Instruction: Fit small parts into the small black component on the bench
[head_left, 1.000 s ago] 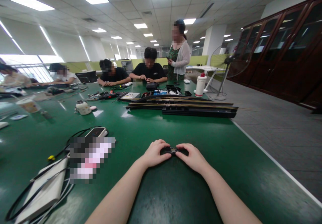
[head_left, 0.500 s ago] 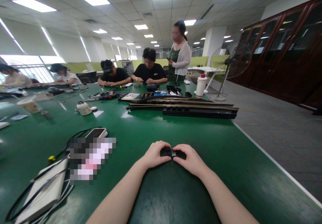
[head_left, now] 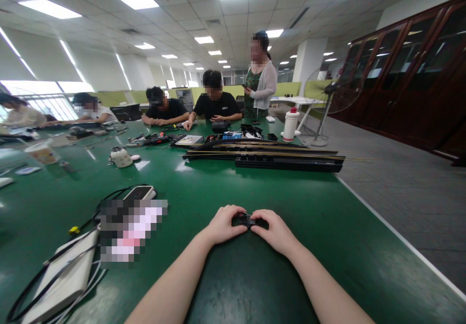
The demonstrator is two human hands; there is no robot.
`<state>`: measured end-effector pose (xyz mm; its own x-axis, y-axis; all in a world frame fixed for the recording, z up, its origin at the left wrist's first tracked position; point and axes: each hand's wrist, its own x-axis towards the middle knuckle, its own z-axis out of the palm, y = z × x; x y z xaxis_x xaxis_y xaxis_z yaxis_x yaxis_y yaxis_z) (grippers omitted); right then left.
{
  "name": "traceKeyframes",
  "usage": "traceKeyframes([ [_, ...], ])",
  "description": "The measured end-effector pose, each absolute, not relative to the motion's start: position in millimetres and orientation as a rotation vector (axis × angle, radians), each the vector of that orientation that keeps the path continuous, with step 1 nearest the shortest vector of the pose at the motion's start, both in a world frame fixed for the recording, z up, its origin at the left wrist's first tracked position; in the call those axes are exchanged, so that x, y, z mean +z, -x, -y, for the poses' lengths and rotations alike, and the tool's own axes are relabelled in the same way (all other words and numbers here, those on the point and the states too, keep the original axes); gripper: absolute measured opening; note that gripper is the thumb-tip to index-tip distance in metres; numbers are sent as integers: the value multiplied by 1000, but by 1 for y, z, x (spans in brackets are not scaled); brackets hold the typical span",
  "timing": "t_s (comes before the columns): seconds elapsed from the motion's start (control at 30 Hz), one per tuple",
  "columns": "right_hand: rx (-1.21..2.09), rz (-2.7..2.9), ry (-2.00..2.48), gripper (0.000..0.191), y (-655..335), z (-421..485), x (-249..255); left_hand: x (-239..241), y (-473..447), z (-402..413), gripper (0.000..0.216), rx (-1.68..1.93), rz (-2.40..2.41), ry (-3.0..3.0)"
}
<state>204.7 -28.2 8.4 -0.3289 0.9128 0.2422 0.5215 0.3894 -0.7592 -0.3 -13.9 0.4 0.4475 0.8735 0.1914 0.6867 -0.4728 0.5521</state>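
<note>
Both of my hands rest low on the green table (head_left: 320,217) in front of me, fingers curled round one small black part (head_left: 249,221). My left hand (head_left: 224,225) grips its left end. Its right end sits in my right hand (head_left: 275,230). The fingertips of the two hands nearly meet over the part, and most of it is hidden by them. My forearms lie on a dark mat (head_left: 251,285) at the near edge.
A flat white device with black cables (head_left: 61,275) and a phone-like item (head_left: 139,193) lie at the left. Long black strips (head_left: 269,156) cross the table's middle, with a white bottle (head_left: 290,124) behind. Several people sit or stand at the far end. The table's edge drops to grey floor on the right.
My hands have closed slightly nearer to each other over the black part and shifted a little toward me. The seated person in black at the far end has moved an arm.
</note>
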Motion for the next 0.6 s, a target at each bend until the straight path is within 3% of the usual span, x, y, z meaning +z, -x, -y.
traceKeyframes([
  [0.6, 1172, 1418, 1141, 42, -215, 15, -2, 3, -1, 16, 43, 637, -1341, -2308],
])
